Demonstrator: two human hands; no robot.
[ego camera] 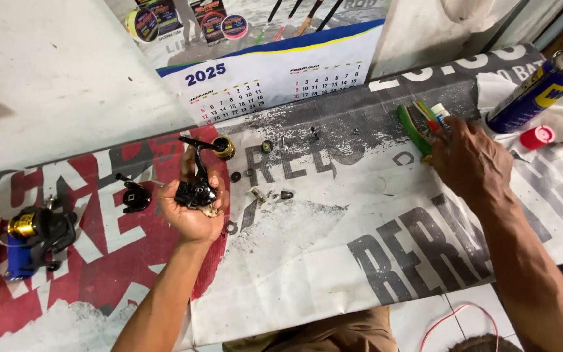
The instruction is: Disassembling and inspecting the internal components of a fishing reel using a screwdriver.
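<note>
Reel body held over a printed banner, tools to the right.

The banner (pixel 333 261), a worn, flexible sheet, covers the bench. On it stand a blue spray can (pixel 539 91), a second reel (pixel 34 234) and green-handled pliers (pixel 413 129). The left hand (pixel 193 208) is clamped around a black reel body (pixel 195 186), above the banner's red part: rigid, probably light, maybe greasy, best gripped by its stem. The right hand (pixel 469 160) rests on the pliers; its grip is hidden. Small metal screws (pixel 268 194) lie between.
</note>
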